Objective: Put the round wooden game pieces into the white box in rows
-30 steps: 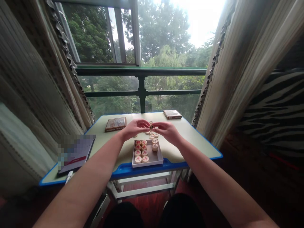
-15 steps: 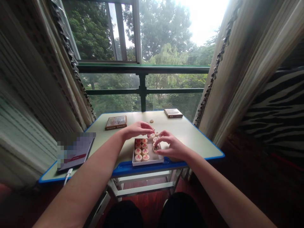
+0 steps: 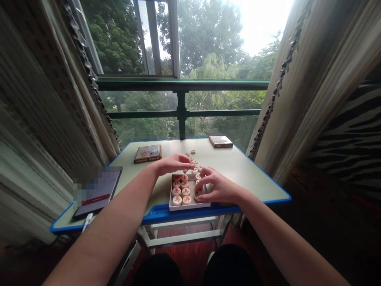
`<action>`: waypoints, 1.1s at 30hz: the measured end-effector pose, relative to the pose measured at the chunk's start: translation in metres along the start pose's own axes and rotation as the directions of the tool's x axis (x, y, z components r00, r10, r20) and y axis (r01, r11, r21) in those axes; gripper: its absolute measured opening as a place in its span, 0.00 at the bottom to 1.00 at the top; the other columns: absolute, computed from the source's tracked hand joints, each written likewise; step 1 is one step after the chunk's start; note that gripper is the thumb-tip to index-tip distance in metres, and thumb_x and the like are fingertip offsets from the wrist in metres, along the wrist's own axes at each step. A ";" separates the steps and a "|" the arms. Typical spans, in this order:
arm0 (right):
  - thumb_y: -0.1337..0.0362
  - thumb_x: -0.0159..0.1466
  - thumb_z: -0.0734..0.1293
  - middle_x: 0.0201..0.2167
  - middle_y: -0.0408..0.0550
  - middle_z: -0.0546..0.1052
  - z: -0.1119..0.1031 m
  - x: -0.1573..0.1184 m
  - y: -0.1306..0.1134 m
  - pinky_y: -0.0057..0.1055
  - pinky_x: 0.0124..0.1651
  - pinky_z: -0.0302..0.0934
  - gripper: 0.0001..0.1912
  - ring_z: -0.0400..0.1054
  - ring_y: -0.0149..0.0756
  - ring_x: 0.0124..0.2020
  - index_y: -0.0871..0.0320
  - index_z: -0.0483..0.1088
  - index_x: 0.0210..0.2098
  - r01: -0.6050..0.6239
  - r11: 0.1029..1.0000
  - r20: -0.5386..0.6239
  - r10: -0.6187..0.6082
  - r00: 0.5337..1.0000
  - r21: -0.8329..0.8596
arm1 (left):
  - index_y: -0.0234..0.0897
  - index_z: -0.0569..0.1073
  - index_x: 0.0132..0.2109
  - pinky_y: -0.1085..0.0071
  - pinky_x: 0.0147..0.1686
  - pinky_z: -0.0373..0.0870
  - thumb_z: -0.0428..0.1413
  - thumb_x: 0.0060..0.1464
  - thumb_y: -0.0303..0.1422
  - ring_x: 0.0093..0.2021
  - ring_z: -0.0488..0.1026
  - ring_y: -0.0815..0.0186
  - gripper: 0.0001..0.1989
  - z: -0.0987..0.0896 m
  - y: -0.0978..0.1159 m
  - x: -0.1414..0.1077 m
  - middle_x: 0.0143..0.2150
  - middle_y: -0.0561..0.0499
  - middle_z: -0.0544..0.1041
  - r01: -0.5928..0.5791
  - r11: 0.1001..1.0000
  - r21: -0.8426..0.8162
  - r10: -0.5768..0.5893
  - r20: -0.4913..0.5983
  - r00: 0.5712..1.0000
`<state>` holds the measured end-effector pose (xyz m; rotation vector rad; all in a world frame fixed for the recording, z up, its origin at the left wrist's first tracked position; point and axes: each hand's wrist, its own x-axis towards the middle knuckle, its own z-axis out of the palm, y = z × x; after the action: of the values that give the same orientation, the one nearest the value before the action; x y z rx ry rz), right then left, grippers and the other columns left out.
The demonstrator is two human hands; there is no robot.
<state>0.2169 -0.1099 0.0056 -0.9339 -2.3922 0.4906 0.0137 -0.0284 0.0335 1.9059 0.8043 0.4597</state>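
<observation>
The right hand [image 3: 219, 187] has its thumb and fingers curled around a round, pale wooden game piece with a dark character [image 3: 197, 195], gripping it at the near right of a shallow, white-walled rectangular box [image 3: 190, 207]. The fingers partly cover the piece, so whether it rests on the box floor cannot be told. The left hand [image 3: 176, 163] reaches just beyond the far edge of the box, its fingers bent over a loose cluster of round wooden pieces [image 3: 194, 171] on the table; whether it grasps one cannot be told.

Inside the box, eight round wooden pieces with red characters [image 3: 186, 200] stand along the left side in two columns of four. More pieces lie at the far right of the box, partly hidden by the right hand. Beyond the left hand, a small round wooden piece [image 3: 193, 151] lies on the pale tabletop with blue edging [image 3: 250, 174].

A flat brown box with a patterned lid [image 3: 148, 153] lies to the left of the cluster, and a second flat brown box [image 3: 220, 142] lies near the far right corner. A dark-edged tablet [image 3: 99, 194], its screen partly blurred, lies at the left edge beside a white cable plug [image 3: 88, 218].
</observation>
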 end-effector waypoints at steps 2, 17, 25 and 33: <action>0.58 0.49 0.73 0.34 0.48 0.65 0.000 0.001 -0.001 0.35 0.45 0.60 0.11 0.60 0.37 0.40 0.55 0.77 0.32 0.027 0.999 -0.010 -0.027 1.000 -0.022 | 0.32 0.76 0.33 0.74 0.26 0.58 0.61 0.41 0.46 0.26 0.63 0.71 0.19 -0.001 0.000 0.000 0.24 0.53 0.69 0.003 1.000 0.007 -0.003 -0.027 1.000; 0.61 0.49 0.73 0.32 0.45 0.65 0.001 0.005 0.001 0.31 0.42 0.60 0.08 0.61 0.34 0.37 0.57 0.76 0.29 0.053 0.999 0.023 -0.053 0.998 -0.009 | 0.33 0.75 0.34 0.74 0.21 0.49 0.58 0.42 0.49 0.23 0.57 0.72 0.22 -0.004 -0.004 0.002 0.23 0.53 0.66 0.033 0.998 0.044 -0.027 -0.128 0.991; 0.65 0.49 0.72 0.33 0.46 0.66 0.002 0.005 -0.001 0.31 0.43 0.61 0.09 0.61 0.35 0.39 0.55 0.76 0.31 0.075 0.997 0.019 -0.074 0.997 -0.017 | 0.32 0.75 0.33 0.74 0.21 0.49 0.58 0.40 0.50 0.24 0.57 0.72 0.23 -0.001 -0.001 0.002 0.23 0.53 0.66 0.048 0.998 0.041 -0.043 -0.124 0.991; 0.67 0.48 0.71 0.32 0.45 0.66 0.003 0.007 0.000 0.30 0.42 0.60 0.05 0.61 0.34 0.37 0.57 0.74 0.27 0.069 0.997 0.003 -0.069 0.998 -0.036 | 0.33 0.76 0.34 0.74 0.21 0.50 0.58 0.41 0.51 0.23 0.57 0.73 0.24 -0.004 -0.004 0.004 0.23 0.53 0.66 0.051 0.998 0.041 -0.045 -0.141 0.989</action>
<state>0.2109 -0.1058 0.0059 -0.8631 -2.4331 0.4242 0.0124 -0.0219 0.0318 1.9065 0.9571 0.5547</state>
